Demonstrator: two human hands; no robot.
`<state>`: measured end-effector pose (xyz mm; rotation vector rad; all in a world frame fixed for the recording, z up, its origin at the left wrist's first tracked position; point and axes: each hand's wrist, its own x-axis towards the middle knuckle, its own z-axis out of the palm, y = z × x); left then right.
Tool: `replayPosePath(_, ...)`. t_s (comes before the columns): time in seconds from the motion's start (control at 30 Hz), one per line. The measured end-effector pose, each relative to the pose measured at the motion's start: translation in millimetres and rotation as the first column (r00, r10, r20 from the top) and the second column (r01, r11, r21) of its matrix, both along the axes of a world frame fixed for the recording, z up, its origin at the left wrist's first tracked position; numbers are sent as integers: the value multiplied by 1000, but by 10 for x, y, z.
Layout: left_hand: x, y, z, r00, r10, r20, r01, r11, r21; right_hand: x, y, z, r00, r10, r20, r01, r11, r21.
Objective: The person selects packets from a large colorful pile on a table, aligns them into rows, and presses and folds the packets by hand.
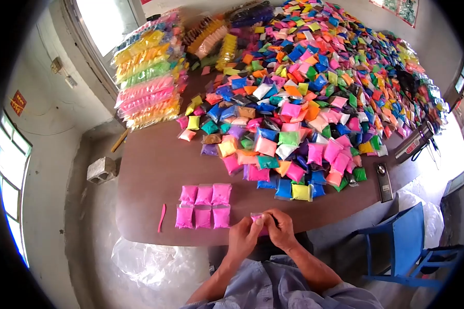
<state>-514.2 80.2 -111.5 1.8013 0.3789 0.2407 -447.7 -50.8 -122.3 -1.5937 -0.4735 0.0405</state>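
At the table's front edge my left hand (245,233) and my right hand (280,227) are close together, fingers pinched on a small pink packet (255,217). Most of that packet is hidden behind the fingers. Left of my hands, several pink packets (203,194) lie flat in two neat rows. Beside them is a thin pink strip-like tool (162,218), lying on the brown table (154,165). Ahead of my hands, a yellow packet (301,192) and blue packets (283,188) form the near edge of a large heap.
A huge heap of colourful packets (314,92) covers the table's far and right side. Stacked strips of packets (147,77) stand at the back left. A dark metal object (383,182) lies at the right edge. A blue chair (397,247) stands to the right, clear plastic (149,260) below left.
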Motion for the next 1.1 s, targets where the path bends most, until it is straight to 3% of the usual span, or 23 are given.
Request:
replayPosePath(0.2,22,-25,31,1000,19,6,-20,993,114,3,16,32,1000,-2,-12,2,999,-37)
replayPosePath(0.23,7,-21,58,999,37,5,-37,983,182,-34,21,136,993,7,-120,-15,998,-67)
replayPosePath(0.3,-21,-17,39,997,59,51,-71,964,255,-28,46,103,995,-1,-95,-9,994,-106)
replayPosePath(0.47,-37,-6,2,997,66,38,-72,984,166,-5,44,92,1000,-9,-20,6,991,-131)
replayPosePath(0.53,-16,-12,104,1000,-6,-10,6,1000,-28,-28,43,13,998,-34,-57,28,995,-98)
replayPosePath(0.57,2,-13,105,1000,-6,-9,6,1000,-30,-32,42,-9,994,-56,-95,50,997,-65)
replayPosePath(0.63,26,-19,96,995,-99,30,94,985,146,-31,40,-7,994,-64,-85,60,997,-53)
replayPosePath(0.73,41,4,89,995,-101,-12,101,971,217,-35,52,-49,994,-64,-86,61,997,-38)
replayPosePath(0.97,-34,52,-53,998,-60,15,56,975,215,-6,75,74,999,-10,-33,7,995,-103)
replayPosePath(1.1,-16,57,-125,997,-78,24,75,992,105,-17,61,-20,995,-41,-87,34,996,-82)
